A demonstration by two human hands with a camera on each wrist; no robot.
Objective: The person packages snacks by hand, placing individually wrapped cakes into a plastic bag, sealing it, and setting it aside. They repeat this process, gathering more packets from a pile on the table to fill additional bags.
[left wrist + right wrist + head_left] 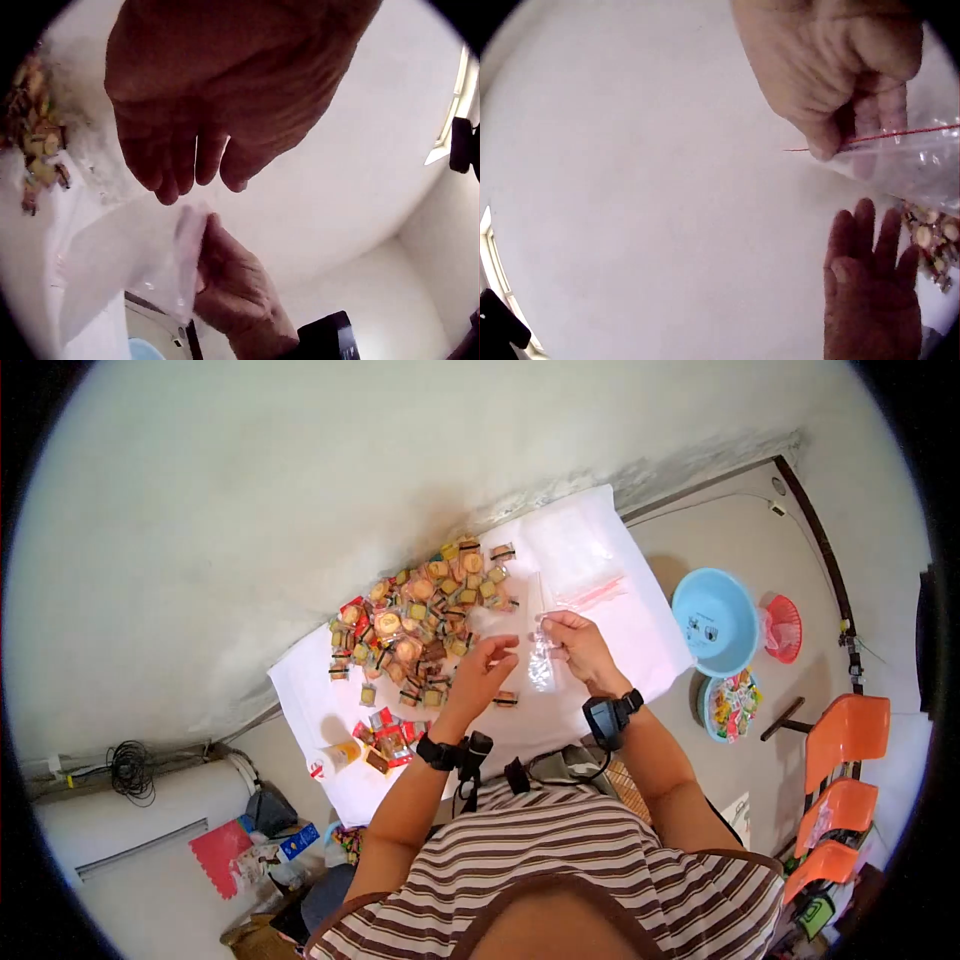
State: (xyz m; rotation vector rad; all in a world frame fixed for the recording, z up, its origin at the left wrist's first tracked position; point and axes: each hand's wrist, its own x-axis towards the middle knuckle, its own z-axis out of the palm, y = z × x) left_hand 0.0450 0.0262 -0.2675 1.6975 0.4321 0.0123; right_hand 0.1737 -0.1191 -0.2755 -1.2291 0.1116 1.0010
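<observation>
My right hand [585, 645] pinches the edge of a clear plastic zip bag [541, 672] between thumb and fingers. In the right wrist view a red line runs along the top of the bag [922, 161], and the thumb presses near one end of it. Facing it, my left hand [484, 675] is held up with nothing in it, its fingers loosely extended close to the bag. Left of the hands spreads a pile of individually wrapped cookies and small cakes [408, 622]. More clear bags with red strips [592, 593] lie on the white-covered table [645, 625] beyond the right hand.
Red packets [390, 738] and a plastic cup [342, 755] stand at the table's left end. On the floor to the right are a light blue basin [712, 605], a red basket [785, 630] and a bowl of wrapped sweets [735, 705]. Orange chairs [848, 740] stand farther right.
</observation>
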